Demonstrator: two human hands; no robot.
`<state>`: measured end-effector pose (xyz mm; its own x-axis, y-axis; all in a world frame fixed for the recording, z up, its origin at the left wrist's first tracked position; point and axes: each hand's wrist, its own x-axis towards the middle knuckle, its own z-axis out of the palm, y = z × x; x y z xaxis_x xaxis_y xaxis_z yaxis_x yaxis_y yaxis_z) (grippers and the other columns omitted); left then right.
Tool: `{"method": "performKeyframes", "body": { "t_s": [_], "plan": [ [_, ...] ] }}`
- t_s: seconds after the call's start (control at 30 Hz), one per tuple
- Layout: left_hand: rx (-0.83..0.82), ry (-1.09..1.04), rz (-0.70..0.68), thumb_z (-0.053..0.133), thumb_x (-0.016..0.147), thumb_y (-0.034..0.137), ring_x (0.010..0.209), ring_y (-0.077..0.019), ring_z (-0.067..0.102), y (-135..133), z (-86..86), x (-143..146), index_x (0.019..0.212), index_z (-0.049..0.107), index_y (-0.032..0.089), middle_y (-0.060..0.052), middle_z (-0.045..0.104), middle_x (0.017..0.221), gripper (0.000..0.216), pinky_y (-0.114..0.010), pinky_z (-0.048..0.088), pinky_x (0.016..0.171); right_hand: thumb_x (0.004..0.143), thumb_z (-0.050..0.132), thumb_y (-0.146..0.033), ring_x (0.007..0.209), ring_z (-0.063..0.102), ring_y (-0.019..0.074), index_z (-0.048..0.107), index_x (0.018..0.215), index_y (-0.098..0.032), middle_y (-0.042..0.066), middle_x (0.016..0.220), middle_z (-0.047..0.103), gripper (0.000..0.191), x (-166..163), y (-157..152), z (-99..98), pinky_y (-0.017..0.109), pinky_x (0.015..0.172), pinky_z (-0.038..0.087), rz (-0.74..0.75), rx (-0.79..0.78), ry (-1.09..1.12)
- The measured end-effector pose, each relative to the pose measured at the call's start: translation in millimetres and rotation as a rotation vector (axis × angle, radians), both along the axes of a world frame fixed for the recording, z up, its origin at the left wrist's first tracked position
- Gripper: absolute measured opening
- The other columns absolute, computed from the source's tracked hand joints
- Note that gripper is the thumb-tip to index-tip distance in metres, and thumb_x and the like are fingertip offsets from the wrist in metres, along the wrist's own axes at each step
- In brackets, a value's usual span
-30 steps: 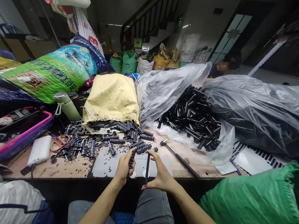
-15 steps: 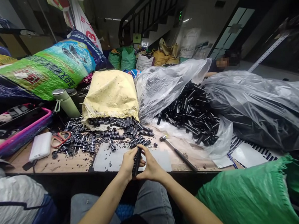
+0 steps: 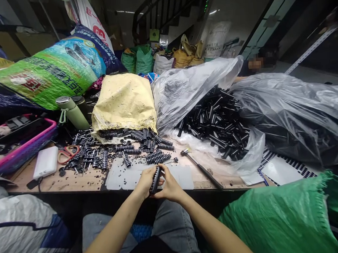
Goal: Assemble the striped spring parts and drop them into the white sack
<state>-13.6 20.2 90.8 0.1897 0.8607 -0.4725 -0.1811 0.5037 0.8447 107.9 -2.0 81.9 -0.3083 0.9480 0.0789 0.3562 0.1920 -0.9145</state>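
Observation:
Above the front edge of the bench, my left hand (image 3: 144, 182) and my right hand (image 3: 170, 186) are both closed on a long black ribbed piece (image 3: 155, 179). It is held tilted; light ridges show on its left side, a smooth black face on its right. My fingers hide part of it. Just behind my hands, a cluster of black ribbed rollers (image 3: 158, 157) lies by a grey mat (image 3: 120, 179). One roller with a metal pin (image 3: 126, 159) stands on the mat's back part. A hammer (image 3: 201, 168) with a black handle rests to the right.
A yellow sack (image 3: 124, 100) spills ribbed rollers. Black tubular parts (image 3: 214, 120) fill a clear plastic bag (image 3: 184, 91). Scissors (image 3: 68, 154), a white power bank (image 3: 45, 162) and a green flask (image 3: 73, 113) stand left. A green sack (image 3: 277, 215) is at right; another person (image 3: 259, 63) sits beyond.
The view has shifted slightly. Both hands remain on the black ribbed piece, with little visible change in their grip.

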Motion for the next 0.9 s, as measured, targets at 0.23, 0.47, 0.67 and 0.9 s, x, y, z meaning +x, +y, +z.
{"method": "performKeyframes", "body": {
  "t_s": [0.23,0.47,0.67,0.9],
  "plan": [
    [0.829,0.951,-0.244,0.044,0.075,0.009,0.090,-0.0195,0.049,-16.5,-42.5,5.0,0.118,0.049,0.017,-0.009,0.053,0.095,0.044,-0.037,0.043,0.081,0.057,0.064,-0.019,0.121,0.031,0.0279,0.021,0.128,-0.016,0.016,0.128,0.033,0.082,11.3,2.8,-47.6,0.045,0.100,0.030,-0.133,0.173,-0.298],
    [1.182,1.269,-0.441,0.032,0.077,0.000,0.092,-0.0199,0.051,-6.5,-54.7,-13.0,0.116,0.049,0.017,-0.011,0.057,0.101,0.046,-0.036,0.041,0.077,0.085,0.032,-0.042,0.105,0.045,0.0323,0.050,0.094,-0.010,0.018,0.096,0.052,0.038,122.4,13.8,-15.6,0.042,0.079,0.037,-0.684,0.109,-0.899],
    [1.196,1.350,-0.392,0.034,0.078,-0.001,0.101,-0.0219,0.049,-7.6,-54.9,-14.8,0.119,0.045,0.019,-0.009,0.057,0.109,0.047,-0.045,0.030,0.087,0.089,0.023,-0.039,0.061,0.056,0.0167,0.049,0.081,-0.019,0.004,0.068,0.057,0.033,113.5,-13.2,-0.7,0.025,0.054,0.036,-0.527,0.057,-0.833],
    [1.184,1.419,-0.372,0.033,0.081,0.005,0.107,-0.0221,0.048,-13.1,-62.0,-7.1,0.123,0.041,0.018,-0.010,0.056,0.113,0.045,-0.044,0.031,0.090,0.090,0.018,-0.039,0.055,0.055,0.0188,0.045,0.077,-0.020,0.003,0.058,0.056,0.035,64.9,-47.1,11.6,0.025,0.049,0.032,-0.275,-0.089,-0.803]
  ]
}}
